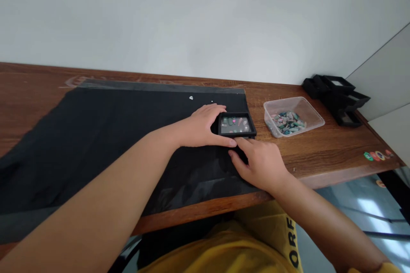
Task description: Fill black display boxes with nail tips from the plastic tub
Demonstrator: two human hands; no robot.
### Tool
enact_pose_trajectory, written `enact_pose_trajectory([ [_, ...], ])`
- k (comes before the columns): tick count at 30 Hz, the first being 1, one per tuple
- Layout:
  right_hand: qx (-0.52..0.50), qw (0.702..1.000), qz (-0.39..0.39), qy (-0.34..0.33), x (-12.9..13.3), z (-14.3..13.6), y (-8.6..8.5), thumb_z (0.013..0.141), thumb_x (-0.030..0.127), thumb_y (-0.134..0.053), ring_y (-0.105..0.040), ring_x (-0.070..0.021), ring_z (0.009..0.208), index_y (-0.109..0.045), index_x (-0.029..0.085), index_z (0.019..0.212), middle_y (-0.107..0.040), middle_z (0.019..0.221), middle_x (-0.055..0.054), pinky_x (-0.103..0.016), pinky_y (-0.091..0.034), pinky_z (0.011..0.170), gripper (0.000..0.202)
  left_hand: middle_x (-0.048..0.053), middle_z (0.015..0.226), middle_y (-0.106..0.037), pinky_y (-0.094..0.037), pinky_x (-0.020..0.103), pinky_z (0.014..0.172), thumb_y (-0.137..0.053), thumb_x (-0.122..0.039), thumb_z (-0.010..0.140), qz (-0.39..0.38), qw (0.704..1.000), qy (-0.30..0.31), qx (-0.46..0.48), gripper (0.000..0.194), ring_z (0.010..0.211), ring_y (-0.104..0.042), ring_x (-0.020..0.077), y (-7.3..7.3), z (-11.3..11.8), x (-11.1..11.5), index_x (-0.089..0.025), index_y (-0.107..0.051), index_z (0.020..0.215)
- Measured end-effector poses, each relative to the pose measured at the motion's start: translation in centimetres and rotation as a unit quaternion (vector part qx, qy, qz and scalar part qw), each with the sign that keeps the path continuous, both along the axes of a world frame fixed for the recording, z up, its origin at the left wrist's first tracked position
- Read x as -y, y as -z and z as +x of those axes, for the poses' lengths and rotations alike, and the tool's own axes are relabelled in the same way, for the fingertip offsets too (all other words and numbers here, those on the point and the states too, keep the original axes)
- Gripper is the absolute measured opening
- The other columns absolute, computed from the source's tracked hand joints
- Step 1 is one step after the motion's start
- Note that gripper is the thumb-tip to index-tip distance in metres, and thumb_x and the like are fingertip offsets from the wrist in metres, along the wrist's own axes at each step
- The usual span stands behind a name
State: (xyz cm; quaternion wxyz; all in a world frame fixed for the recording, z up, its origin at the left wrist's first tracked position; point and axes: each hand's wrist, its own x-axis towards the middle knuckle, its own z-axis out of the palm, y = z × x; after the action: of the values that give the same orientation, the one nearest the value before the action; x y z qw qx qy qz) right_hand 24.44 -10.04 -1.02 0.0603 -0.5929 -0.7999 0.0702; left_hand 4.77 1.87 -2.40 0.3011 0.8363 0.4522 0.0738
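Observation:
A small black display frame (237, 124) with a clear window lies on the black mat. Small pink, green and white pieces show behind the window. My left hand (205, 124) is closed around the frame's left side, fingers at its far left corner and thumb along the near edge. At that near edge, my right hand (259, 160) has its fingers curled against the frame, with the index fingertip beside my left thumb. The right thumb sits lower, a little apart. Part of the right fingers' contact is hidden.
The black mat (121, 123) is taped to the wooden table (320, 153). Right of the frame stands a clear plastic tub (312, 113) with many small coloured pieces. Black frames (339, 98) are stacked at the far right. Round stickers (374, 155) mark the right edge. A white chip (191, 98) lies behind.

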Motion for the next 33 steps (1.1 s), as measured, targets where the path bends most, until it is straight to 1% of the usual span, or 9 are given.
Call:
enact_pose_trajectory([
  [3, -0.002, 1.0, 0.0, -0.001, -0.01, 0.03, -0.04, 0.106, 0.04, -0.051, -0.076, -0.0244, 0.083, -0.074, 0.024, 0.118, -0.082, 0.098, -0.007, -0.033, -0.028, 0.059, 0.031, 0.017, 0.177, -0.033, -0.026, 0.059, 0.133, -0.068, -0.097, 0.057, -0.001, 1.0, 0.0, -0.001, 0.132, 0.166, -0.023, 0.0415, -0.01, -0.02, -0.03, -0.025, -0.042, 0.164],
  [9, 0.012, 1.0, -0.01, -0.003, -0.07, -0.07, -0.2, 0.107, 0.042, -0.049, -0.076, -0.0253, 0.083, -0.075, 0.025, 0.12, -0.082, 0.099, -0.008, -0.034, -0.027, 0.059, 0.033, 0.017, 0.176, -0.033, -0.026, 0.058, 0.134, -0.068, -0.097, 0.055, -0.001, 1.0, -0.001, 0.0, 0.135, 0.166, -0.023, 0.0423, -0.12, -0.03, -0.09, -0.023, -0.042, 0.164],
  [13, 0.018, 1.0, -0.01, -0.001, -0.02, -0.18, -0.22, 0.108, 0.043, -0.048, -0.075, -0.0247, 0.082, -0.074, 0.025, 0.121, -0.081, 0.1, -0.008, -0.034, -0.028, 0.059, 0.035, 0.015, 0.177, -0.034, -0.028, 0.059, 0.133, -0.069, -0.096, 0.055, -0.002, 1.0, -0.003, 0.005, 0.132, 0.165, -0.024, 0.0431, -0.03, -0.14, -0.19, -0.026, -0.043, 0.163],
  [17, 0.024, 1.0, -0.014, 0.005, -0.05, -0.33, -0.28, 0.108, 0.042, -0.047, -0.076, -0.0248, 0.084, -0.074, 0.025, 0.121, -0.081, 0.1, -0.008, -0.033, -0.031, 0.059, 0.035, 0.016, 0.178, -0.031, -0.026, 0.057, 0.134, -0.07, -0.097, 0.053, -0.009, 1.0, -0.001, 0.002, 0.135, 0.166, -0.022, 0.0426, -0.04, -0.18, -0.27, -0.023, -0.042, 0.164],
  [21, 0.036, 0.999, -0.026, 0.014, -0.02, -0.48, -0.39, 0.108, 0.043, -0.045, -0.077, -0.0258, 0.086, -0.072, 0.024, 0.129, -0.082, 0.103, -0.008, -0.032, -0.035, 0.06, 0.038, 0.018, 0.177, -0.031, -0.023, 0.056, 0.135, -0.068, -0.097, 0.054, -0.017, 1.0, -0.004, 0.009, 0.136, 0.165, -0.024, 0.0423, -0.22, -0.14, -0.24, -0.021, -0.042, 0.163],
  [26, 0.046, 0.999, -0.023, 0.017, 0.07, -0.49, -0.4, 0.109, 0.045, -0.044, -0.078, -0.0283, 0.089, -0.068, 0.024, 0.141, -0.082, 0.106, -0.009, -0.032, -0.043, 0.063, 0.045, 0.015, 0.176, -0.035, -0.025, 0.055, 0.135, -0.062, -0.099, 0.06, -0.031, 0.999, 0.0, 0.036, 0.122, 0.166, -0.022, 0.0421, -0.43, -0.2, -0.35, -0.022, -0.054, 0.154],
  [30, 0.044, 0.999, -0.025, 0.003, 0.08, -0.35, -0.3, 0.109, 0.044, -0.043, -0.079, -0.0285, 0.092, -0.057, 0.028, 0.157, -0.082, 0.111, -0.009, -0.033, -0.048, 0.066, 0.052, 0.013, 0.176, -0.036, -0.023, 0.058, 0.134, -0.058, -0.1, 0.065, -0.04, 0.998, -0.001, 0.053, 0.112, 0.166, -0.022, 0.0412, -0.38, -0.42, -0.67, -0.025, -0.06, 0.148],
  [33, 0.037, 0.999, -0.029, -0.003, 0.07, -0.3, -0.29, 0.11, 0.043, -0.044, -0.079, -0.0272, 0.093, -0.055, 0.031, 0.16, -0.082, 0.115, -0.009, -0.033, -0.05, 0.068, 0.053, 0.014, 0.175, -0.039, -0.025, 0.058, 0.134, -0.055, -0.1, 0.069, -0.035, 0.997, 0.001, 0.066, 0.106, 0.165, -0.025, 0.0404, -0.15, -0.54, -0.9, -0.025, -0.063, 0.144],
])
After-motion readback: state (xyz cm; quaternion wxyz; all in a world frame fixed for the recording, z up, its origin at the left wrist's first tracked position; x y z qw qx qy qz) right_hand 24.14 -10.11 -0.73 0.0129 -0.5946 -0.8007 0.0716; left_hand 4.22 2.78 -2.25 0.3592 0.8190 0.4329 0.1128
